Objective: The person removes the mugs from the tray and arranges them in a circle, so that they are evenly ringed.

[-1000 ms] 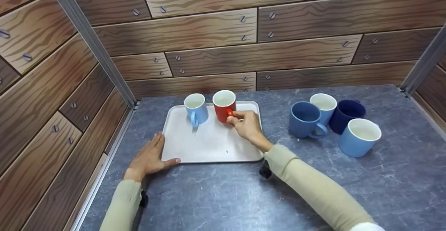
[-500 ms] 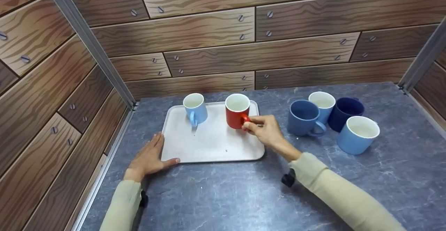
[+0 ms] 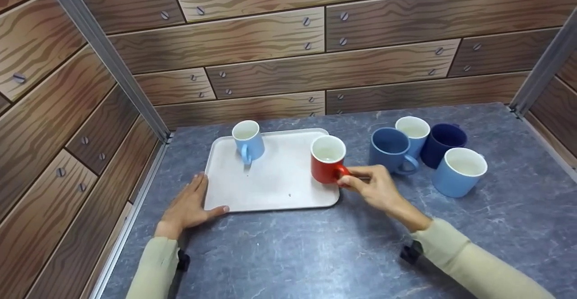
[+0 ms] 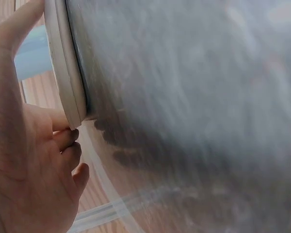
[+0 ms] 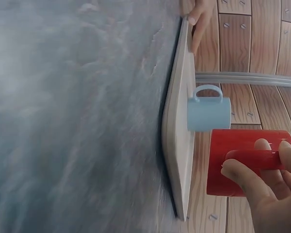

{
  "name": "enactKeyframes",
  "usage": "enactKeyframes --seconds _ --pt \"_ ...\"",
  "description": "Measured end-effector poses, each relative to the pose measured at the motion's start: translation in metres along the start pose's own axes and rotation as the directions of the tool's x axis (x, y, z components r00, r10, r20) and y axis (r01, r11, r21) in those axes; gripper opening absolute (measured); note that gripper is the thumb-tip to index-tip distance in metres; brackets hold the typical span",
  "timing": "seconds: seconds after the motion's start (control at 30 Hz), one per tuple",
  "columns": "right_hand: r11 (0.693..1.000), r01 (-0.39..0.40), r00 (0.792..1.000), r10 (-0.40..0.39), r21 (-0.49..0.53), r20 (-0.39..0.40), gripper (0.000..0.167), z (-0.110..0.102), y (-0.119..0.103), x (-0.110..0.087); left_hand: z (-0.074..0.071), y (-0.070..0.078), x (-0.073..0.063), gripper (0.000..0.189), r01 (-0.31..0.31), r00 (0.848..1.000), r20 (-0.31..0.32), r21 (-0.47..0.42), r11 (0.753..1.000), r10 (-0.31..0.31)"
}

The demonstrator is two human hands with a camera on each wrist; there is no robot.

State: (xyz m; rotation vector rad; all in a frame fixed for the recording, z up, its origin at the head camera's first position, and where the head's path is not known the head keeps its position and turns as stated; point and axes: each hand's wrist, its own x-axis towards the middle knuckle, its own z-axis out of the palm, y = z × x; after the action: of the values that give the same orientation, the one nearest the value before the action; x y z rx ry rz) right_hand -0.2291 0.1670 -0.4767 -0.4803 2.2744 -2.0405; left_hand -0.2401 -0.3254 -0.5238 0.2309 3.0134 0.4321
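My right hand [image 3: 376, 190] pinches the handle of a red mug [image 3: 325, 169], white inside, which overlaps the tray's right edge in the head view. In the right wrist view a gap shows between the red mug [image 5: 223, 167] and the white tray [image 5: 184, 111], so it is held up off it. A light blue mug [image 3: 253, 146] stands upright at the tray's back left, handle toward me. My left hand [image 3: 185, 211] lies at the left front corner of the tray [image 3: 266, 190], thumb on the front rim and straight fingers along the left side.
Right of the tray several mugs stand close together on the grey table [image 3: 288, 254]: a medium blue mug [image 3: 383, 154], a dark blue mug [image 3: 435, 152] and light blue mugs, one in front [image 3: 455, 181]. Wood-patterned walls [image 3: 252, 55] enclose the table at back and sides.
My right hand has carried the red mug rightward and toward me, from the tray's back middle to over its right edge. My left hand stays at the tray's corner. The head view shifts slightly.
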Motion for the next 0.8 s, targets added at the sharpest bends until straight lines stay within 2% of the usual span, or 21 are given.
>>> enactKeyframes --seconds 0.17,0.53,0.8 --pt "0.999 0.048 0.998 -0.047 -0.005 0.033 0.029 -0.020 0.002 -0.016 -0.001 0.000 -0.001 0.128 -0.002 1.000 -0.002 0.002 1.000 0.002" --pt "0.990 0.099 0.994 -0.095 -0.099 0.045 0.030 -0.065 0.006 -0.047 -0.001 0.002 0.001 0.128 -0.009 1.000 0.004 0.002 1.000 0.009" --pt "0.987 0.114 0.991 -0.106 -0.109 0.076 0.033 -0.096 0.017 -0.066 0.000 0.001 -0.001 0.127 -0.006 1.000 0.003 0.011 1.000 0.006"
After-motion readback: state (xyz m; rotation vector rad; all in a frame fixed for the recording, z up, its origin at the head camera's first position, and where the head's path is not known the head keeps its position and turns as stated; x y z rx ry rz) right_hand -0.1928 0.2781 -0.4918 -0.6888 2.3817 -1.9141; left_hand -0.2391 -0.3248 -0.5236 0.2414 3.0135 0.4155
